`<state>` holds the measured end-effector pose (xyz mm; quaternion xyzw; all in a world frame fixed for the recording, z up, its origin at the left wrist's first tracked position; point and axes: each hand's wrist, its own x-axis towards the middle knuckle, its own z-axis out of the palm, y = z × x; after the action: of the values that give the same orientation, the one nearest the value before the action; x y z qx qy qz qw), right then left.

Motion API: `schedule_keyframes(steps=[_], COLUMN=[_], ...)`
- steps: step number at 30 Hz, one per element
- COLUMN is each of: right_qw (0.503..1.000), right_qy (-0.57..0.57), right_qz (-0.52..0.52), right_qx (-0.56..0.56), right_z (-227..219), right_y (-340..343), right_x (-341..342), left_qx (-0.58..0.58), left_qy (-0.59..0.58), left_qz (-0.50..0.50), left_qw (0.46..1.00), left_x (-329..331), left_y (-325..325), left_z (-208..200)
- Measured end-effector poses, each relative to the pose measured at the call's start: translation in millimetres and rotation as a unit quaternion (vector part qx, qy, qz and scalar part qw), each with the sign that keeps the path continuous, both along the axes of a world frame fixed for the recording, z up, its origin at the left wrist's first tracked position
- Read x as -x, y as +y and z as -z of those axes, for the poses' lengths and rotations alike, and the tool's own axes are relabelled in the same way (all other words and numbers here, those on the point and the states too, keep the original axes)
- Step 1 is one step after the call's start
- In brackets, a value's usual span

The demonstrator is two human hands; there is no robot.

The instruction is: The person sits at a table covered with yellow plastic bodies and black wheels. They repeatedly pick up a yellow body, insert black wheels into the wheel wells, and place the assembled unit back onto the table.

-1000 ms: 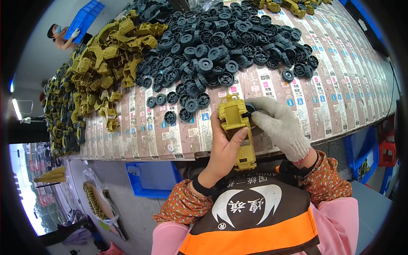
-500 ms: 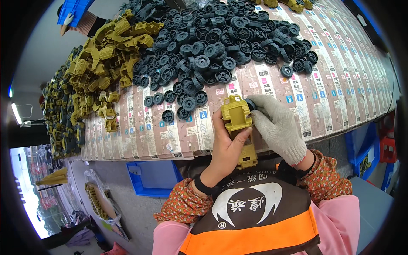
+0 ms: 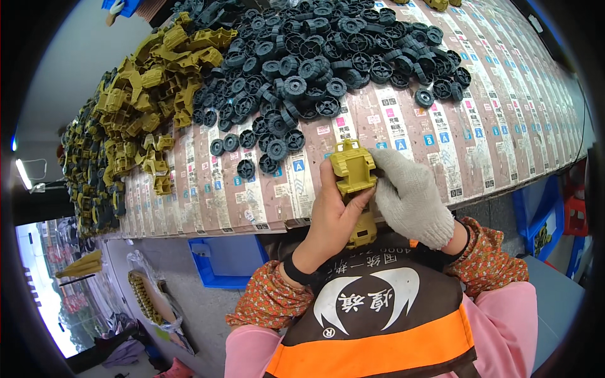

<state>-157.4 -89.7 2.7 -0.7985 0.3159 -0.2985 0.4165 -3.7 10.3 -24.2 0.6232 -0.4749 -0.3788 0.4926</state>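
My left hand [image 3: 332, 220], bare, is wrapped around an olive-yellow plastic toy truck body [image 3: 357, 171] above the near edge of the table. The body's hollow top faces up, and its lower part shows below my thumb. My right hand [image 3: 413, 200] wears a pale knitted glove. Its fingers are closed against the right side of the truck body. They cover the spot where a dark toy wheel showed half a second ago, so the wheel is hidden. Beyond my hands lies a heap of dark grey toy wheels [image 3: 295, 86].
Olive-yellow truck bodies [image 3: 144, 94] are piled at the left of the patterned table [image 3: 271, 205]. Blue bins [image 3: 227, 261] stand below its front edge, left and right. A red stool [image 3: 575, 214] is at the right. Another person's gloved hand [image 3: 117, 7] shows at the far left.
The gloved fingers have closed in over the truck body's right side, and the dark wheel between them has gone from sight. The left hand's hold is unchanged. The view has shifted slightly.
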Motion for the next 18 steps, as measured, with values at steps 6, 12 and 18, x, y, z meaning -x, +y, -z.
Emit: schedule_keyframes(steps=[6,12,18], right_qw=[0.98,0.989,0.9], right_qy=[0.051,0.111,0.29], right_qz=[0.003,-0.028,0.07], right_qx=[-0.192,-0.092,0.319], right_z=[-34.0,-38.4,-10.5], right_y=[-1.9,-29.3,-128.8], right_x=[8.5,22.3,37.0], left_qx=[-0.031,-0.013,-0.014], left_qy=[-0.076,0.031,0.298], left_qz=[0.046,0.081,-0.053], left_qw=[0.996,0.996,0.953], left_x=[1.0,-1.0,-7.5], left_y=[-2.3,-9.0,-13.6], left_z=[-18.5,-10.5,-6.7])
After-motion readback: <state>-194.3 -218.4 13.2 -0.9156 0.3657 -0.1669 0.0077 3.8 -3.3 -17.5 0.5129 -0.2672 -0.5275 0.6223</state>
